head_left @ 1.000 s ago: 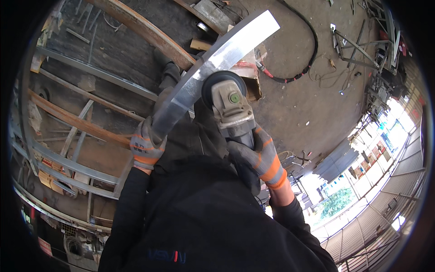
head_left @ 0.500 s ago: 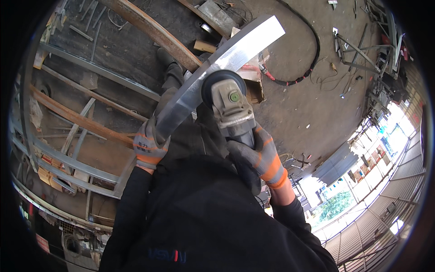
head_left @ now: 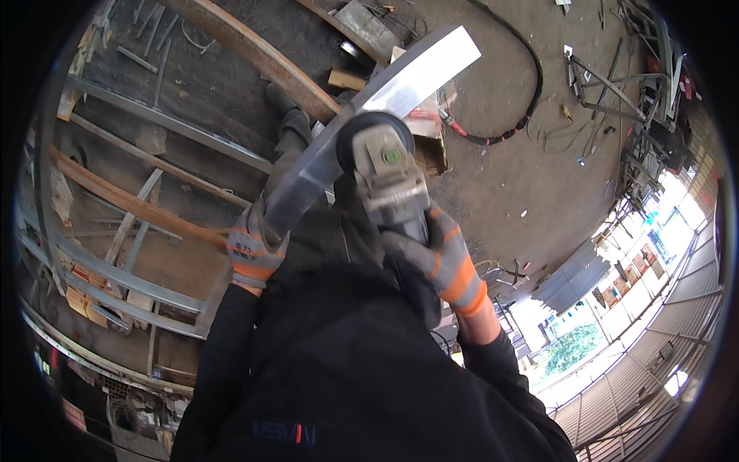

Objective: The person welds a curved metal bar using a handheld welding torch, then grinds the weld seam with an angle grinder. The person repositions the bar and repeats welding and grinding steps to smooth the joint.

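Observation:
My left hand (head_left: 259, 245), in a grey and orange work glove, grips the near end of a shiny rectangular metal tube (head_left: 419, 75). The tube slants away from me to the upper right. An angle grinder (head_left: 391, 173) is in my right hand (head_left: 440, 258), gloved alike, with the fingers wrapped round its dark body. The dark round disc (head_left: 348, 146) of the grinder lies over the middle of the tube's upper face. Because the grinder head covers it, I cannot tell how much of the disc touches the metal.
Rusty beams (head_left: 258, 54) and a grey metal frame (head_left: 165, 122) spread out on the left. Beyond the tube is a torn cardboard box (head_left: 433, 150). A thick black cable (head_left: 536, 85) curves over the floor, and scrap metal (head_left: 616, 96) is piled at the far right.
The angle grinder in my right hand has shifted slightly left and away from me along the tube. My left hand and the tube have hardly moved.

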